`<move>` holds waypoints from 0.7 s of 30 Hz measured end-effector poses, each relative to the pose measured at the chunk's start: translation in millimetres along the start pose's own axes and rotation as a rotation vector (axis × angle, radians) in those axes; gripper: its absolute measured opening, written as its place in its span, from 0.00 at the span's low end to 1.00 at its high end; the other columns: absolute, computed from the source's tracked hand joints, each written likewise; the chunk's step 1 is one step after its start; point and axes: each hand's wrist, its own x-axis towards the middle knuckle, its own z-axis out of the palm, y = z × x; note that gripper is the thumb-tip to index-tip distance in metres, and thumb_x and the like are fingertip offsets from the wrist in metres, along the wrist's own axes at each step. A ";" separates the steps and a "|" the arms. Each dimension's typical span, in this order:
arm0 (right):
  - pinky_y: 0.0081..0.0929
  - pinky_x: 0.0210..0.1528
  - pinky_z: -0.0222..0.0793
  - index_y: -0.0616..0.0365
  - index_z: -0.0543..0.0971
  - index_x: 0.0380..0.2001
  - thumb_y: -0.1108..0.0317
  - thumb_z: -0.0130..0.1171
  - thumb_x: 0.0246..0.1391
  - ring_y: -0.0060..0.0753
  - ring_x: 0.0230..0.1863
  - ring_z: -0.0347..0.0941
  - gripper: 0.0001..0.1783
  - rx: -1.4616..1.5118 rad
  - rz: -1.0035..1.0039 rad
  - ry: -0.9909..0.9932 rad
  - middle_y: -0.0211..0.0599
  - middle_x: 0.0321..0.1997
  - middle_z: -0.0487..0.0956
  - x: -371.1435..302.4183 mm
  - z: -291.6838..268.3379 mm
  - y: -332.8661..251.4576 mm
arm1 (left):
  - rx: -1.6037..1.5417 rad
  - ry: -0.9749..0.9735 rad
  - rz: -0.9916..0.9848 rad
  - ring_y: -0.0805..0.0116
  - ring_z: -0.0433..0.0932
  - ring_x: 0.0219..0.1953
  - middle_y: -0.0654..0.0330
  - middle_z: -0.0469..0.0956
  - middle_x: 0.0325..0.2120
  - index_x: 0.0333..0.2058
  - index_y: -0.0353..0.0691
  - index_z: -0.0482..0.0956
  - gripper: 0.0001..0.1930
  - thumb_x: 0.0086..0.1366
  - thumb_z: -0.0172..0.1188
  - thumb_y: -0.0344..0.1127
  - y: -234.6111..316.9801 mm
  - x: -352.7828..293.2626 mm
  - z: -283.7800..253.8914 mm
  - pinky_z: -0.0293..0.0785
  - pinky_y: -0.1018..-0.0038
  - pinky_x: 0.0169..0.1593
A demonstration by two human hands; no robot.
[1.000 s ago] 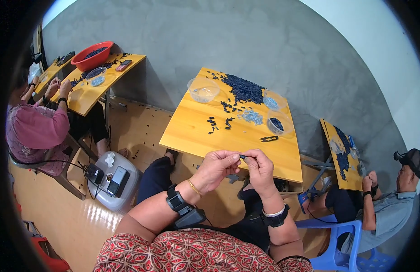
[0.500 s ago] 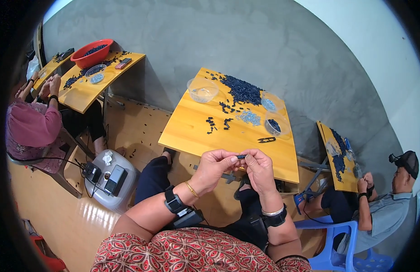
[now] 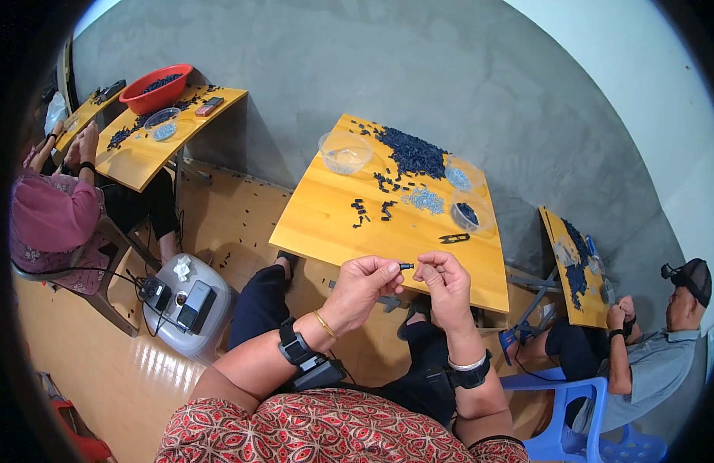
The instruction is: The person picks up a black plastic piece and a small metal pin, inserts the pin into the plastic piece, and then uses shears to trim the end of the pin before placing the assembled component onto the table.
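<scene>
Between the thumb and fingers of my left hand (image 3: pixel 358 292) is a small black cylindrical plastic piece (image 3: pixel 406 266), its end sticking out to the right. My right hand (image 3: pixel 448 292) is closed in a pinch just right of that end, a little apart from it. Anything between its fingertips is too small to make out. Both hands are over the near edge of the yellow table (image 3: pixel 318 220). On it are a heap of dark pieces (image 3: pixel 411 154), a scatter of small clear bits (image 3: pixel 424 201) and a short row of black pieces (image 3: pixel 358 208).
A clear bowl (image 3: pixel 346 158) stands far left on the table, a tub of dark pieces (image 3: pixel 466 214) at right, near black thread snips (image 3: pixel 453 238). People work at side tables left and right. A grey stool (image 3: pixel 210 270) and blue chair (image 3: pixel 561 409) flank me.
My right hand has drawn slightly right, away from the black piece. More of the piece now shows in my left fingers. Things on the table are unmoved.
</scene>
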 end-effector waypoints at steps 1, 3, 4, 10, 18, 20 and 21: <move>0.16 0.37 0.64 0.64 0.70 0.36 0.75 0.51 0.52 0.19 0.30 0.68 0.08 -0.091 -0.024 0.007 0.31 0.30 0.72 -0.7 1.4 -1.8 | 0.000 0.001 -0.001 0.73 0.73 0.27 0.60 0.74 0.24 0.30 0.34 0.74 0.05 0.59 0.52 0.30 0.0 -0.1 0.1 0.72 0.76 0.35; 0.16 0.35 0.64 0.64 0.70 0.36 0.75 0.51 0.51 0.19 0.30 0.68 0.07 -0.160 -0.076 0.015 0.30 0.29 0.72 -2.0 5.9 -3.3 | 0.017 0.014 0.000 0.73 0.73 0.27 0.60 0.75 0.24 0.30 0.34 0.74 0.05 0.59 0.53 0.30 0.3 -0.6 1.0 0.73 0.77 0.35; 0.16 0.32 0.65 0.64 0.71 0.35 0.76 0.51 0.51 0.20 0.29 0.68 0.07 -0.229 -0.130 0.024 0.30 0.28 0.72 -2.7 8.0 -4.1 | 0.018 0.015 -0.001 0.73 0.73 0.27 0.60 0.75 0.24 0.30 0.34 0.74 0.05 0.59 0.53 0.30 -0.1 -0.9 0.9 0.73 0.77 0.35; 0.21 0.31 0.66 0.63 0.71 0.31 0.77 0.51 0.49 0.29 0.27 0.70 0.04 -0.379 -0.245 0.040 0.37 0.25 0.73 -0.7 11.3 -11.3 | 0.160 0.002 0.110 0.73 0.74 0.28 0.59 0.75 0.26 0.33 0.33 0.74 0.06 0.58 0.53 0.29 -3.8 -1.0 1.4 0.73 0.77 0.35; 0.23 0.31 0.66 0.62 0.72 0.29 0.77 0.52 0.47 0.33 0.27 0.71 0.04 -0.460 -0.239 -0.099 0.39 0.25 0.73 12.4 -5.0 -7.9 | 0.140 -0.047 -0.182 0.71 0.73 0.28 0.59 0.75 0.26 0.34 0.33 0.74 0.07 0.59 0.52 0.29 9.0 10.6 -2.2 0.73 0.76 0.36; 0.24 0.32 0.66 0.62 0.72 0.29 0.77 0.52 0.46 0.35 0.28 0.71 0.04 -0.499 -0.225 -0.126 0.40 0.25 0.73 25.5 -25.3 6.0 | 0.085 -0.036 -0.205 0.71 0.73 0.27 0.59 0.74 0.25 0.35 0.33 0.74 0.07 0.59 0.52 0.29 5.8 14.2 -9.2 0.72 0.75 0.36; 0.26 0.33 0.66 0.63 0.73 0.30 0.78 0.52 0.45 0.39 0.29 0.71 0.06 -0.594 -0.195 -0.040 0.41 0.26 0.73 37.8 -45.4 25.4 | 0.031 -0.012 -0.222 0.71 0.73 0.27 0.59 0.74 0.25 0.35 0.33 0.74 0.07 0.60 0.51 0.29 4.6 14.4 -13.0 0.72 0.75 0.36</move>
